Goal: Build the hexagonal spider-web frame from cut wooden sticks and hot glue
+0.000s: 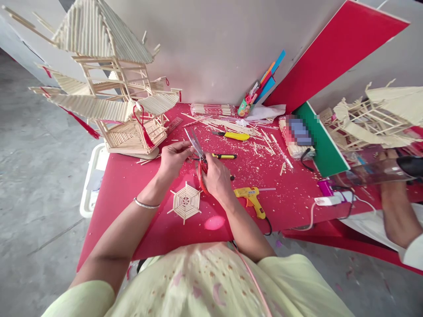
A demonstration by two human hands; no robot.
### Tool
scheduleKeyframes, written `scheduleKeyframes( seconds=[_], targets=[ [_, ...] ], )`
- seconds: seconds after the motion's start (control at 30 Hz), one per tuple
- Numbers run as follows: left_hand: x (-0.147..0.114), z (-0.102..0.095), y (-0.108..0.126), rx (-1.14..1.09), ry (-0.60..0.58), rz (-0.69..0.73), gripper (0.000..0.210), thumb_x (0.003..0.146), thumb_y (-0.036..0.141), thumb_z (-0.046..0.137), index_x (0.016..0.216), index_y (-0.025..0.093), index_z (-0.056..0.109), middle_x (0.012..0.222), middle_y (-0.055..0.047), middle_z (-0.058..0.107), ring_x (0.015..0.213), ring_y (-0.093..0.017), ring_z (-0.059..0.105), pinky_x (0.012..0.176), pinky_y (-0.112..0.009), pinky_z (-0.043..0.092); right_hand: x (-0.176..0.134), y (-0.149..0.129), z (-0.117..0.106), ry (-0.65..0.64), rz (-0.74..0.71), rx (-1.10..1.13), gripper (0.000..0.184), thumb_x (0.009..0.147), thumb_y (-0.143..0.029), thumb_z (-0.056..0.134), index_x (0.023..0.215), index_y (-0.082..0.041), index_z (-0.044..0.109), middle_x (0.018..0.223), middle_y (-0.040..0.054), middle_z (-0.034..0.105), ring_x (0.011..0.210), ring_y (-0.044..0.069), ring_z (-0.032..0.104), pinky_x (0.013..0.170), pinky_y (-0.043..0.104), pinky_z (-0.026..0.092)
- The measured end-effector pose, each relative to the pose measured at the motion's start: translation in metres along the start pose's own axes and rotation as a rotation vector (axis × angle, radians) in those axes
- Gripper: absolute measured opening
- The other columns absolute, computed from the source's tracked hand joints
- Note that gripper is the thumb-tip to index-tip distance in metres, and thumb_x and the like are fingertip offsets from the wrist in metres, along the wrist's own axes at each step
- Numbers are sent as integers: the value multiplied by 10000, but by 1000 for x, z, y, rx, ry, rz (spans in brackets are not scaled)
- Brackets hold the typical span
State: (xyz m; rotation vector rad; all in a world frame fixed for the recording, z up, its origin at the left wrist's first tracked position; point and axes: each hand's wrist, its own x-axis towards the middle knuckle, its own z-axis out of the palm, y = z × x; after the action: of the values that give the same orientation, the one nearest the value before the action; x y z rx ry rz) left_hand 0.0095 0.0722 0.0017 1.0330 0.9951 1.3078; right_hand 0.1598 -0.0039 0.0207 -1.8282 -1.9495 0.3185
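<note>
My right hand (pixel 216 177) grips a pair of scissors (pixel 197 147) by the red handles, with the blades pointing away and slightly parted. Close to the blades, my left hand (pixel 176 159) is closed in a pinch; what its fingers hold is too small to make out. Just below my hands, a hexagonal web of thin wooden sticks (pixel 186 201) lies flat on the red table (pixel 128 193). A yellow hot glue gun (pixel 253 200) rests to the right of my right forearm. Beyond my hands are a yellow utility knife (pixel 233 136) and a black-and-yellow tool (pixel 224 156).
A tall stick-built pagoda (pixel 122 103) stands at the left. Loose sticks (pixel 228 124) and shavings litter the back. A pen cup (pixel 244 107) is by the wall. On the right, a green board (pixel 325 141) stands before another stick model (pixel 373 119) and another person's arm (pixel 395 202).
</note>
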Motion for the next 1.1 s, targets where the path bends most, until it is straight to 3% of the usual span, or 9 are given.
scheduleKeyframes(
  seconds=[0.2, 0.43, 0.7, 0.77, 0.87, 0.97, 1.1],
  targets=[
    [0, 2, -2, 0, 66, 65, 246, 614, 245, 919, 829, 153, 845, 715, -37, 736, 566, -92, 608, 487, -198, 463, 5, -1, 0, -16, 26, -60, 271, 997, -339, 522, 1229, -216, 588, 1009, 100, 772, 844, 247, 705, 656, 311, 358],
    [-2, 5, -1, -61, 80, -5, 324, 603, 261, 931, 901, 163, 851, 746, -45, 759, 563, -85, 605, 491, -200, 466, 9, 1, 1, -50, 48, -31, 251, 1024, -298, 460, 1163, -199, 643, 778, 63, 745, 660, 203, 665, 608, 291, 322],
    [-1, 6, 2, -49, 70, -36, 362, 579, 293, 941, 899, 159, 834, 724, -26, 726, 562, -91, 605, 463, -198, 452, 14, 30, -26, 121, 105, -24, 432, 1062, -572, 419, 1157, -226, 661, 760, 37, 718, 602, 172, 612, 597, 280, 368],
    [-1, 4, 1, -31, 54, -45, 378, 593, 311, 935, 924, 159, 832, 733, -30, 727, 572, -99, 612, 468, -203, 452, 11, 42, -37, 115, 154, -56, 474, 1057, -606, 408, 1206, -232, 658, 774, 37, 719, 610, 174, 615, 606, 285, 389],
    [-4, -4, 1, 53, 8, -48, 369, 623, 331, 919, 934, 157, 828, 712, -29, 717, 559, -94, 583, 484, -209, 436, 5, 72, -52, 62, 349, -186, 531, 1051, -617, 394, 1290, -219, 652, 824, 79, 737, 678, 223, 663, 652, 329, 452],
    [-14, -21, -1, 232, -106, -72, 275, 607, 308, 915, 802, 146, 807, 666, -22, 696, 547, -78, 531, 499, -205, 390, 2, 113, -59, -1, 541, -373, 561, 991, -579, 528, 1401, -206, 614, 1033, 167, 766, 912, 342, 723, 755, 418, 509],
    [-35, -45, -1, 442, -262, -219, 248, 627, 338, 880, 756, 147, 787, 610, -17, 671, 511, -78, 485, 474, -208, 335, -11, 154, -61, -78, 556, -403, 640, 925, -447, 620, 1501, -180, 537, 1224, 212, 733, 1120, 387, 688, 871, 467, 525]
  ],
)
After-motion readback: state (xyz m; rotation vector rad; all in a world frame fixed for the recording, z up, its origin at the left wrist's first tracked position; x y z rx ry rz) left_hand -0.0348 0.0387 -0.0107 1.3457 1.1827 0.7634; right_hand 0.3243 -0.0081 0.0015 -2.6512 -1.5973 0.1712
